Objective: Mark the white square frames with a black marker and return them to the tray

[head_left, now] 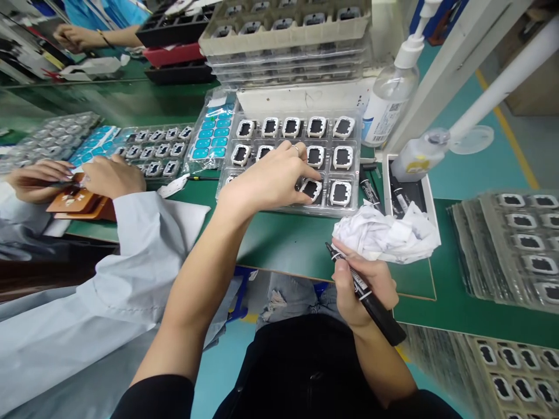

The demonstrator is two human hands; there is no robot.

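Note:
My left hand [277,174] reaches over a clear plastic tray [282,206] holding rows of small silver watch-case frames with dark centres. Its thumb and index finger close on the edges of one frame [311,190] in the front row, which sits tilted in its pocket. Part of the tray is hidden beneath the hand. Nearer my body, my right hand [364,285] grips a black marker pen [375,311], its dark tip pointing up and left. Just beyond that hand lies a crumpled white cloth [386,233].
Right of the tray are a pump bottle [391,96], a second bottle [421,154] and a white box [430,201] with markers. Stacked trays [484,250] stand at the far right; more trays [286,38] rise behind. A co-worker's hands [113,174] hold an orange piece [74,201] at left.

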